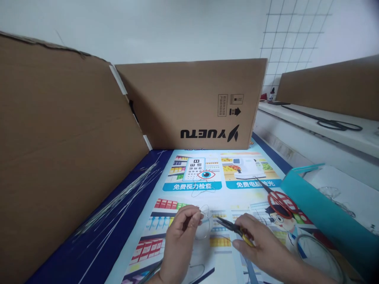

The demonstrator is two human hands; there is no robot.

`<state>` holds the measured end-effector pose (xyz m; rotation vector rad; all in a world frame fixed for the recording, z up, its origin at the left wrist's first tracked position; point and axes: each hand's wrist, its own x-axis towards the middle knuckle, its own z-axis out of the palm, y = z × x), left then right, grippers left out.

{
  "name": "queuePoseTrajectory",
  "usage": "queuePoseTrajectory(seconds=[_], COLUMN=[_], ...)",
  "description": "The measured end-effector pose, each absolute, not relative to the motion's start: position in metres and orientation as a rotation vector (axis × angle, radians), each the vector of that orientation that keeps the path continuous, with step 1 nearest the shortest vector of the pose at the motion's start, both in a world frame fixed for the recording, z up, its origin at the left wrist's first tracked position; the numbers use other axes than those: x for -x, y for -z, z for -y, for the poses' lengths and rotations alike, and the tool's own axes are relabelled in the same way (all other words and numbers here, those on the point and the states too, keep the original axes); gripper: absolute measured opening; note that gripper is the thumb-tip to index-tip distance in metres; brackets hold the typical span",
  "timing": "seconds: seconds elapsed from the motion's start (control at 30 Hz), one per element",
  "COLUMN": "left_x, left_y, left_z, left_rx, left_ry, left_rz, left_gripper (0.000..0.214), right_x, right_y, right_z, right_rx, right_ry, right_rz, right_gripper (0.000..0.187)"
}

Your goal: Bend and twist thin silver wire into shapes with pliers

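My left hand (181,228) is closed in a pinch on a thin loop of clear wire (204,225) just above the printed poster (207,185) on the table. My right hand (260,240) grips small pliers (233,228) with yellow handles; their dark pointed jaws aim left toward the wire loop, a little short of it. Both hands are low in the view, near the table's front edge.
Red-handled scissors (280,201) lie on the poster to the right. A teal tray (325,213) stands at the right edge. A bundle of thin wires (118,197) lies on the blue mat at left. Cardboard walls (59,138) stand left and behind (192,102).
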<state>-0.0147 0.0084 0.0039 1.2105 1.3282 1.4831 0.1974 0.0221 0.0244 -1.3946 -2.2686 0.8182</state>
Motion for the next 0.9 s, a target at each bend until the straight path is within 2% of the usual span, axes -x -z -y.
queuePoseTrajectory(seconds=[0.5,0.9], left_x=[0.008,0.008], left_y=[0.004,-0.002], left_z=[-0.001,-0.001], left_rx=[-1.351,-1.241], left_ry=[-1.416,-1.469], left_rz=[-1.286,-1.223], left_gripper=[0.01,0.011], right_x=[-0.189,-0.212], right_y=[-0.013,-0.035], right_z=[-0.019,-0.029], right_rx=[1.446,1.478], right_ry=[-0.887,-0.552], right_rz=[2.189,2.403], right_gripper=[0.013,0.016])
